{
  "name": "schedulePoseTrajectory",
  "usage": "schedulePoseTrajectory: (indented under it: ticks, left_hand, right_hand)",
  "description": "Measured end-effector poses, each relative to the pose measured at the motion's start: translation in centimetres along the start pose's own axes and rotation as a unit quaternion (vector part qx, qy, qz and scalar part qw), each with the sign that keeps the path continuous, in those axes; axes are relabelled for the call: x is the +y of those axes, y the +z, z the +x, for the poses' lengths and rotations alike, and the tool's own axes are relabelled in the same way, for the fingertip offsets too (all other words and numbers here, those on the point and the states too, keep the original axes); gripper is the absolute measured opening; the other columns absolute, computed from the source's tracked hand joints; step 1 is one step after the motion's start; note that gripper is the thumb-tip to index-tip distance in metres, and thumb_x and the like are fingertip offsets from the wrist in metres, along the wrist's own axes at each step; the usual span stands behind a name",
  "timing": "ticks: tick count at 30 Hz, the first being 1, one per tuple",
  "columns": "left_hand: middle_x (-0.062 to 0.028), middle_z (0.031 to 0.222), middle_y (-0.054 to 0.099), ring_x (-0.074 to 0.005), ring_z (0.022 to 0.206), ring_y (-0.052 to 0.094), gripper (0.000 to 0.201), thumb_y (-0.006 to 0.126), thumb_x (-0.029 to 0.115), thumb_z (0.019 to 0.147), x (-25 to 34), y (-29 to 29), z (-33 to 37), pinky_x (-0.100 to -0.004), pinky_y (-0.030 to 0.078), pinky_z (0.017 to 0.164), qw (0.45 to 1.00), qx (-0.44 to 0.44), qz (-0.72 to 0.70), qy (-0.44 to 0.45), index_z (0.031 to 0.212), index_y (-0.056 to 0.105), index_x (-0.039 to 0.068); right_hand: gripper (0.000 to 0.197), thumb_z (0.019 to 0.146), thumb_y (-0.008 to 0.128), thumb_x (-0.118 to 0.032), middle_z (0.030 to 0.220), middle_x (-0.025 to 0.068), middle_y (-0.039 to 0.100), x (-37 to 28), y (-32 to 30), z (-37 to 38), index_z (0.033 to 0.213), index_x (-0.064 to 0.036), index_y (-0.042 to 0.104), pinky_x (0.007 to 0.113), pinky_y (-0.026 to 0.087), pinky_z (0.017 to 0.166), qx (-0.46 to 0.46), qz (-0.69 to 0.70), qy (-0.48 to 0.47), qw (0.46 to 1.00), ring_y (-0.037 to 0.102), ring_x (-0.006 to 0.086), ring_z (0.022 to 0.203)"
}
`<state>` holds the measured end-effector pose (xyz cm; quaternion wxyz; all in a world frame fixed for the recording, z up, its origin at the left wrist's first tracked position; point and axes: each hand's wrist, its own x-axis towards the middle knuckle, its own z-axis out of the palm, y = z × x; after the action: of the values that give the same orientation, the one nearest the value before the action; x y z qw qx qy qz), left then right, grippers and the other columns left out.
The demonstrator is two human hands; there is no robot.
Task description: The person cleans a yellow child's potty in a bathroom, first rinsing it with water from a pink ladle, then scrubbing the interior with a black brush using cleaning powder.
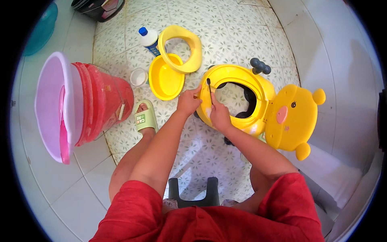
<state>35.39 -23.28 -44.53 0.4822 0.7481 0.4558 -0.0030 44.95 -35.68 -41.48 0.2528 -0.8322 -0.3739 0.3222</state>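
Note:
A yellow child's potty [235,67] stands on the floor in front of me, its middle open and the floor showing through. Its bear-faced lid [296,117] is folded back to the right. At the potty's near left rim, my left hand [188,102] is closed on the edge. My right hand [220,116] grips a small dark-headed brush that looks like a toothbrush [209,84]. The brush head meets the left part of the yellow rim, where whitish smears show. Most of the handle is hidden in my fingers.
Left of the potty lie a yellow bowl [165,78], a yellow seat ring [193,52] leaning on it, a blue-capped bottle [150,40] and a white cup [139,76]. A red bucket [109,97] with a lilac basin [50,101] stands farther left. A dark stool [193,203] is beneath me.

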Motion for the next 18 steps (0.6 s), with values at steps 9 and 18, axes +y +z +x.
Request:
schedulePoseTrajectory:
  ticks: [9,18]
  left_hand:
    - [-0.0132,0.097,0.069,-0.0161,0.075,0.068,0.053,0.069,0.005,0.072,0.3,-0.2,0.5,-0.029,0.051,0.071,1.0,0.001,-0.012,0.008,0.122,0.058,0.014]
    - [-0.011,0.101,0.069,-0.0155,0.077,0.068,0.055,0.067,0.002,0.068,0.3,-0.1,0.6,-0.028,0.052,0.072,1.0,0.006,-0.012,0.012,0.121,0.059,0.012]
  right_hand:
    - [0.058,0.083,0.047,-0.004,0.089,0.0257,0.062,-0.6,1.8,-4.1,0.139,-0.0039,0.033,0.049,0.047,0.074,-0.083,-0.006,0.032,0.996,0.061,0.0422,0.081]
    - [0.05,0.09,0.044,-0.008,0.089,0.0279,0.061,-0.9,2.7,-3.2,0.139,-0.0123,0.038,0.049,0.047,0.077,-0.047,0.105,0.108,0.987,0.06,0.0432,0.082]
